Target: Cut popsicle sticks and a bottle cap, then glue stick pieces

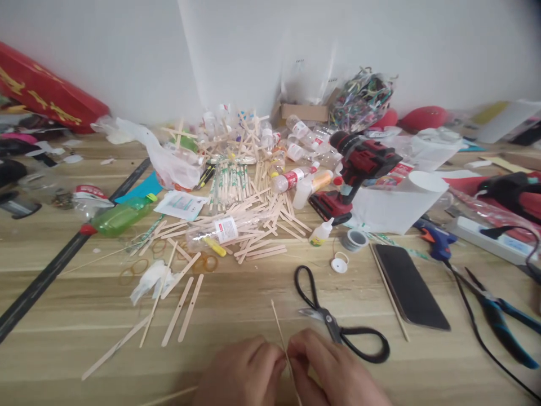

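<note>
At the bottom centre, my left hand and my right hand meet with fingertips close together. Both are closed in a pinch on a thin bamboo skewer, whose upper end points away from me. My fingers partly cover its middle. Black-handled scissors lie open just beyond my right hand. To the left, several flat craft sticks rest on the table, two with a small dark mark in the middle. Another thin stick shows by my left wrist.
A heap of craft sticks and plastic bottles covers the table's middle. A red drill stands upright behind a glue bottle. Rightward lie a phone, pliers and a corded glue gun. A black bar lies left.
</note>
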The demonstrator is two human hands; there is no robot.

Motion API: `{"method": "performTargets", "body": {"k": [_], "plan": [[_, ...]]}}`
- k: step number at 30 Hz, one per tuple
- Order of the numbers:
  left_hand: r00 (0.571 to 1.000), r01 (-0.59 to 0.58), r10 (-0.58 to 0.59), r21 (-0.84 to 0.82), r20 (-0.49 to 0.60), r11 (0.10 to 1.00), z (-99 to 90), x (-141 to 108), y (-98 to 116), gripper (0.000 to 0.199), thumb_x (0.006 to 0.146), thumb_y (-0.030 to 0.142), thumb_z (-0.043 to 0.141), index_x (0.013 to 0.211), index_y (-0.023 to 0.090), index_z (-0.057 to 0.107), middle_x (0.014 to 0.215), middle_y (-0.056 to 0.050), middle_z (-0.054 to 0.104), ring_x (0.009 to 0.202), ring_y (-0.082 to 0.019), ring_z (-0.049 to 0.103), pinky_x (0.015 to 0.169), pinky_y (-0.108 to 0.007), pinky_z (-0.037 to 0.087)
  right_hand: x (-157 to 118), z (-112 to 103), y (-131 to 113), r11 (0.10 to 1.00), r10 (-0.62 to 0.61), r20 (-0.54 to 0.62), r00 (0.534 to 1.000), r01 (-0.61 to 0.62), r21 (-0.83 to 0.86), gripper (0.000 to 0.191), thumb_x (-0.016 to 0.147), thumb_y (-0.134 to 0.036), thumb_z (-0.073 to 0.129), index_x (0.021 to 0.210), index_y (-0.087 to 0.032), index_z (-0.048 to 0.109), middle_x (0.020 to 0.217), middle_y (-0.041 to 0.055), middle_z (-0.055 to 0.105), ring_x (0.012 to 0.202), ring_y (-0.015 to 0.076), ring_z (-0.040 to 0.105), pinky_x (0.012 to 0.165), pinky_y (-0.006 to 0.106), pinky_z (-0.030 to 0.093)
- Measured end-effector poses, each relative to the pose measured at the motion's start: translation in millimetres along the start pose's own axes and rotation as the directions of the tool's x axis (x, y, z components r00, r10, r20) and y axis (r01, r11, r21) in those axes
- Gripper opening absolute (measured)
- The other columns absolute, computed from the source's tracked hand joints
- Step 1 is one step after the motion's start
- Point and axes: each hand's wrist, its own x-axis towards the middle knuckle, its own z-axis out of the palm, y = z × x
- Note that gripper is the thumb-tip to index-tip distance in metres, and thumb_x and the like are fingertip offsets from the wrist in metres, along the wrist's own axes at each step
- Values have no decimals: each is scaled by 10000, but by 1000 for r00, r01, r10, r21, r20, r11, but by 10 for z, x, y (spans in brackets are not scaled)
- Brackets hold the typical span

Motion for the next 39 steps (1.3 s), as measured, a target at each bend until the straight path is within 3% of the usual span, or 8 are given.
{"method": "performTargets", "body": {"k": [3, 7, 9, 15, 20, 24, 31, 39], "plan": [[994, 101, -96, -110, 55, 989, -56, 116, 34, 253, 915, 96, 405, 842, 221, 613, 765, 4, 698, 689, -156, 668, 599, -231, 482, 135, -120, 33, 997, 62, 116, 991, -66, 26, 202, 849, -52, 394, 777, -225, 471, 631, -29, 591, 530, 101, 590, 486, 178, 440], [981, 191, -177, -230, 81, 954, -147, 242, 55, 235, 943, 129, 406, 929, 228, 618, 843, 3, 707, 764, -166, 669, 672, -261, 500, 268, -195, 76, 957, 245, 103, 964, -258, 136, 145, 920, -168, 449, 817, -222, 536, 654, -22, 618, 568, 115, 606, 494, 191, 452], [977, 212, -201, -254, 68, 944, -176, 284, 40, 221, 951, 143, 411, 932, 226, 615, 870, -3, 707, 793, -170, 668, 699, -274, 503, 321, -199, 93, 938, 268, 99, 958, -283, 198, 123, 929, -195, 479, 876, -224, 586, 698, -15, 647, 612, 120, 628, 508, 189, 465], [973, 230, -224, -191, 52, 954, -205, 359, -10, 221, 945, 133, 410, 926, 201, 620, 865, -29, 711, 782, -188, 671, 689, -295, 523, 443, -236, 152, 936, 124, 140, 982, -163, 313, 249, 922, -92, 450, 1011, -232, 636, 842, 4, 694, 736, 115, 661, 642, 190, 513], [982, 188, -183, -141, 47, 972, -201, 396, -39, 246, 911, 88, 399, 841, 190, 612, 821, -48, 715, 749, -210, 670, 666, -314, 528, 471, -269, 221, 997, -67, 232, 970, 54, 62, 306, 948, -66, 345, 1036, -159, 622, 867, 60, 692, 757, 170, 654, 661, 274, 538], [980, 184, -175, -111, 90, 977, -210, 402, -62, 260, 894, 66, 392, 852, 193, 614, 828, -47, 712, 748, -201, 661, 668, -301, 514, 516, -278, 231, 967, -202, 264, 943, 234, -99, 345, 956, -57, 290, 929, -126, 627, 782, 78, 661, 673, 187, 614, 617, 306, 529], [972, 195, -183, -67, 150, 979, -192, 375, -63, 294, 867, 39, 363, 850, 181, 621, 783, -54, 686, 720, -224, 644, 618, -330, 485, 514, -264, 232, 915, -278, 367, 888, 361, -180, 291, 917, -29, 345, 915, -140, 613, 752, 65, 615, 661, 190, 570, 613, 312, 481], [974, 203, -194, -70, 120, 977, -192, 359, -20, 292, 856, 33, 368, 835, 182, 619, 770, -55, 687, 714, -220, 648, 624, -321, 485, 494, -242, 166, 906, -267, 369, 890, 362, -218, 336, 870, 19, 315, 842, -153, 603, 705, 49, 582, 600, 179, 498, 526, 309, 408]]}}
